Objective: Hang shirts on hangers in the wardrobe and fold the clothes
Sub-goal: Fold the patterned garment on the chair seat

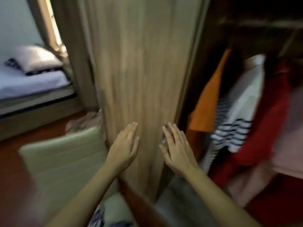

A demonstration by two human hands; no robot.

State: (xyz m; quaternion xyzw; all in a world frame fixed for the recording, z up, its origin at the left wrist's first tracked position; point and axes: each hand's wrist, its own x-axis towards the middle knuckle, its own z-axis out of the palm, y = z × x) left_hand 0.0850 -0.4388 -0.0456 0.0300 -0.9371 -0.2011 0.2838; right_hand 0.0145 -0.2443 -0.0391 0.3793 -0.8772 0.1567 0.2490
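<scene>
Bedroom interior, motion-blurred: a light grained-wood wardrobe door (pixel 141 71) is faced by the left hand (pixel 125 149) and right hand (pixel 177 147), both flat, fingers spread, nothing grasped, while an orange garment (pixel 208 99), a white navy-striped shirt (pixel 237 118) and red cloth (pixel 268 128) are seen hung inside the opening alongside.

Heavy motion blur smears everything, worst on the wardrobe door (pixel 142 66) grain. Daylight glows from the window (pixel 52 28) upper left, washing the bed (pixel 32 84) pale (nearly overexposed). Wardrobe interior (pixel 246 17) sinks into shadow; edges bow outward.
</scene>
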